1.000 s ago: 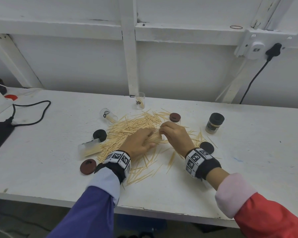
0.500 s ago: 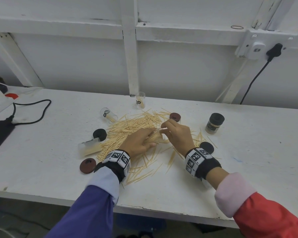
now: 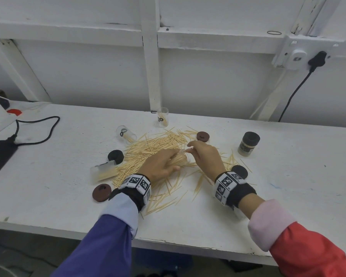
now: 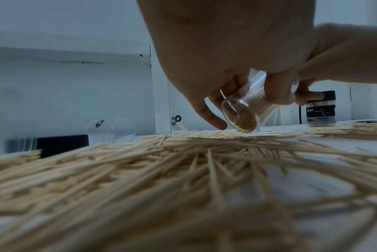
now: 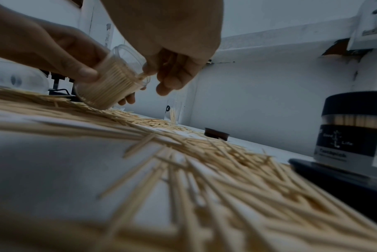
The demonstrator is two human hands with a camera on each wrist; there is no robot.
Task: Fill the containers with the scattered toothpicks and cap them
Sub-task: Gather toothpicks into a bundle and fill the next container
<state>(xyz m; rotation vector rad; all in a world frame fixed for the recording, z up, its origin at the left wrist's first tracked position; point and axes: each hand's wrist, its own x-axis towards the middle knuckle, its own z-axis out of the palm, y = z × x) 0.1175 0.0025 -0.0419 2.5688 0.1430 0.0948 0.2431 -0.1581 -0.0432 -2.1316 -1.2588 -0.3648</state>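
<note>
Above the toothpick pile (image 3: 152,150) on the table (image 3: 288,176), the left hand (image 3: 160,164) grips a nearly full, tilted clear container (image 5: 110,85) as the right hand (image 3: 205,156), now raised to its mouth, pinches in another toothpick.

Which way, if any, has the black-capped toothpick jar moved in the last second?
No. The black-capped toothpick jar stands where it did, at the same spot below the black wall cable and right of the brown lid.

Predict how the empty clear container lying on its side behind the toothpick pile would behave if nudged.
The empty clear container lies on its round wall, so it would probably roll. It looks thin plastic and nearly empty, so likely very light and easily knocked. The scattered toothpicks beside it might stop it.
</note>
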